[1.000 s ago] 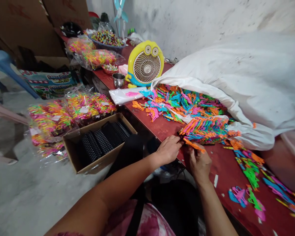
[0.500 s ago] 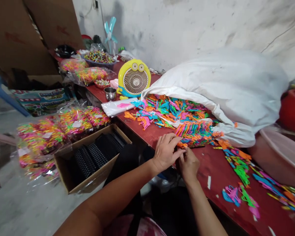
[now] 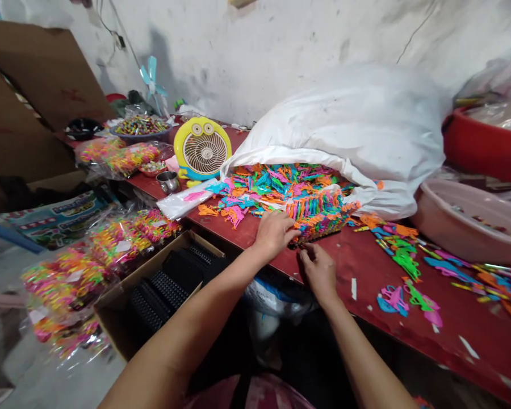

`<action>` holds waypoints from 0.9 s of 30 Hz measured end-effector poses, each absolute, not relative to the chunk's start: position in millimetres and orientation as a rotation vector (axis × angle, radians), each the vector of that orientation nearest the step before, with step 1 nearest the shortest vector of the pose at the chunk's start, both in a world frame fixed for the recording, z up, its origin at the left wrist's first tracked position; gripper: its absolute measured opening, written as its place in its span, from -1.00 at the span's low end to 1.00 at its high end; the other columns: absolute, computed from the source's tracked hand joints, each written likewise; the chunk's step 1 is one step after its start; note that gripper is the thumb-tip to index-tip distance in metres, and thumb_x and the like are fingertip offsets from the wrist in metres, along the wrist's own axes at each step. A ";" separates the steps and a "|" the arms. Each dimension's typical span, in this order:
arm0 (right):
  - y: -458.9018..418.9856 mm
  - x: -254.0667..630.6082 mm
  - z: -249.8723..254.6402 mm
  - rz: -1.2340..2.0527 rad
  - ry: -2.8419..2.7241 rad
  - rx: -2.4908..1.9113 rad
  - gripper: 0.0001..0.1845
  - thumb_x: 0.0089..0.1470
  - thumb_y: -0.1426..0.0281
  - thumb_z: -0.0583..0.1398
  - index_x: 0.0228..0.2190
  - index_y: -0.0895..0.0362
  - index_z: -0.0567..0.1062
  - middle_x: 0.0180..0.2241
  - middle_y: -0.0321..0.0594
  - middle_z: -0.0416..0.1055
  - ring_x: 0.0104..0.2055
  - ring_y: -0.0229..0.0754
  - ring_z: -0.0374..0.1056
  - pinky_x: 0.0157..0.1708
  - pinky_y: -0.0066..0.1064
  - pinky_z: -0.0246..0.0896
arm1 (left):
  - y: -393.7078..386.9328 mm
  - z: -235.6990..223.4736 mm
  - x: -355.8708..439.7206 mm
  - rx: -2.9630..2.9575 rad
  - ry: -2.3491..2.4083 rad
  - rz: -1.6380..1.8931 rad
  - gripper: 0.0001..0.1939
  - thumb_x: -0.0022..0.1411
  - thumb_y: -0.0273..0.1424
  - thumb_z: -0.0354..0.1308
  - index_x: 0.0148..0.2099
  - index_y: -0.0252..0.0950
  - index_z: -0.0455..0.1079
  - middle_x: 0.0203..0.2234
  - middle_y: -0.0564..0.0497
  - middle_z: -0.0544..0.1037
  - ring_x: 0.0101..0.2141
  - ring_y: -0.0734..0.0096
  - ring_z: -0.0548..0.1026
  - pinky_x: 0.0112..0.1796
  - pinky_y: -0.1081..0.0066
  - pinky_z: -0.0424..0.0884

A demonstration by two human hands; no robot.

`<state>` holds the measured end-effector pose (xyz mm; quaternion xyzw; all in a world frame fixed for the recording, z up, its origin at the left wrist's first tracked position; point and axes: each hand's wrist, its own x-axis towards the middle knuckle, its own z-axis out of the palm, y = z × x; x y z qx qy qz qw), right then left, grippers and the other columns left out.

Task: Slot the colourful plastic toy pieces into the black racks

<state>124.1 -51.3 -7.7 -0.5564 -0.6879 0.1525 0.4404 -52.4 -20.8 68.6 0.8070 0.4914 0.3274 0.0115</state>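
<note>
A block of small plastic pieces (image 3: 317,213) in orange, blue, green and pink rows stands on a black base on the red table. My left hand (image 3: 275,236) is curled against its left end, thumb and fingers at the near corner. Just in front of that corner is my right hand (image 3: 319,272), thumb and forefinger close together; anything small between them cannot be made out. Behind the block, loose plastic pieces (image 3: 276,182) spill from the mouth of a big white sack (image 3: 349,119).
A yellow fan (image 3: 206,149), a metal cup (image 3: 168,182) and a plastic bag (image 3: 187,199) stand left. Below is a carton (image 3: 123,307) of black studded boards, beside bagged pieces (image 3: 72,275). To the right are a pink tub (image 3: 472,227), a red tub (image 3: 485,145) and scattered pieces (image 3: 402,258).
The view has turned to the right, so everything sits further left. My hands have parted slightly, and the orange piece seen at my fingers no longer shows there.
</note>
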 end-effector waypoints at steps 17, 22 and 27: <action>-37.9 100.8 7.8 0.017 -1.904 -1.659 -0.70 0.28 0.32 0.03 -0.21 0.16 0.53 -0.27 -0.07 0.56 -0.34 -0.14 0.39 -0.41 -0.36 -0.01 | -19.8 54.7 -37.1 2.728 1.349 1.228 -0.74 0.41 -0.24 0.03 -0.19 -0.22 0.49 -0.27 -0.02 0.49 -0.18 0.27 0.36 -0.11 0.25 0.21; -30.7 94.6 8.3 0.137 -1.854 -1.730 -0.74 0.26 0.30 0.06 -0.22 0.14 0.51 -0.26 -0.08 0.55 -0.32 -0.13 0.39 -0.40 -0.37 0.00 | -0.5 62.5 -44.7 2.741 1.504 1.081 -0.65 0.39 -0.16 0.04 -0.36 -0.25 0.44 -0.39 -0.01 0.41 -0.27 0.27 0.33 -0.23 0.29 0.17; -21.9 117.2 8.3 0.367 -1.874 -1.590 -0.83 0.17 0.35 0.12 -0.32 0.10 0.51 -0.41 -0.21 0.52 -0.39 -0.17 0.36 -0.39 -0.39 0.06 | 14.5 68.8 -57.3 2.822 1.498 0.984 -0.67 0.37 -0.14 0.06 -0.30 -0.25 0.45 -0.37 -0.01 0.42 -0.25 0.27 0.36 -0.21 0.31 0.18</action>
